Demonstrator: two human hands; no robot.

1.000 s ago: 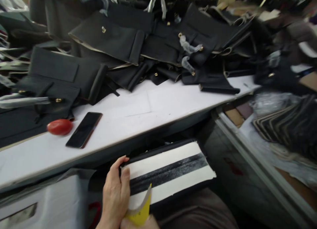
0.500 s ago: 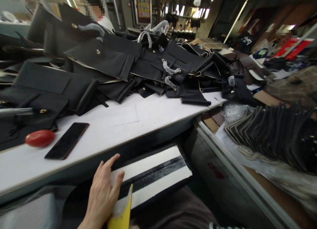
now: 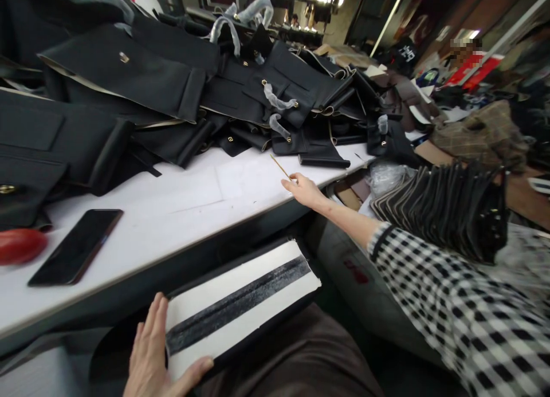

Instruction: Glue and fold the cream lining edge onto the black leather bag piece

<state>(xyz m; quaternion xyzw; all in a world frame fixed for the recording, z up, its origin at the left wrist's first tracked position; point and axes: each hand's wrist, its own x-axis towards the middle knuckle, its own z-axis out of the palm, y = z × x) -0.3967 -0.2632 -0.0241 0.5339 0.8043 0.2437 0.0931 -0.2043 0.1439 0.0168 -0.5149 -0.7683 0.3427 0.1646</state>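
Observation:
A long black bag piece lies across my lap, with two white strips on either side of a dark, smeared middle band. My left hand rests at its left end, fingers stretched out and thumb spread over the near white strip. My right hand reaches out over the white table's front edge. Its fingers are pinched on a thin yellow scraper, seen nearly edge-on and pointing up and left.
Black bags with plastic-wrapped handles are heaped along the white table. A phone and a red oval object lie at front left. On the right stands a bin beside a row of stacked dark pieces.
The yellow scraper has gone from beside my left hand to above the table, held in my right hand. My left hand has slid to the piece's left end. The view has shifted right and down.

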